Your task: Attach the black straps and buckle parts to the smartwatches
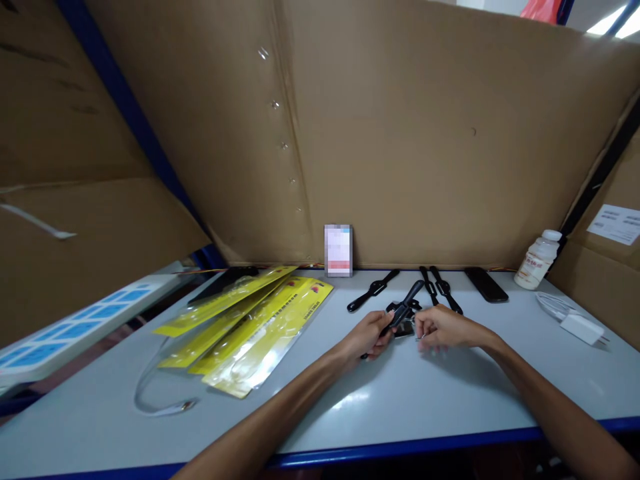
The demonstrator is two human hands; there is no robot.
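In the head view, my left hand (pixel 373 335) is wrapped round the lower handle of a black spokeshave (pixel 403 308), tilted up and to the right over the table. My right hand (pixel 443 327) is beside its metal middle, fingertips pinched together. A small thin shiny bit shows at those fingertips, too small to name. Behind my hands lies one black spokeshave (pixel 375 291) on the left. Two more, a narrow black one (pixel 429 285) and another black spokeshave (pixel 445 290), lie side by side to the right.
Yellow-backed clear packages (pixel 270 327) fan out at left, near a white cable (pixel 143 393) and power strip (pixel 95 320). A pixelated screen (pixel 339 251) stands against the cardboard wall (pixel 400 167). At right are a dark phone (pixel 486 285), white bottle (pixel 537 261) and charger (pixel 581 329).
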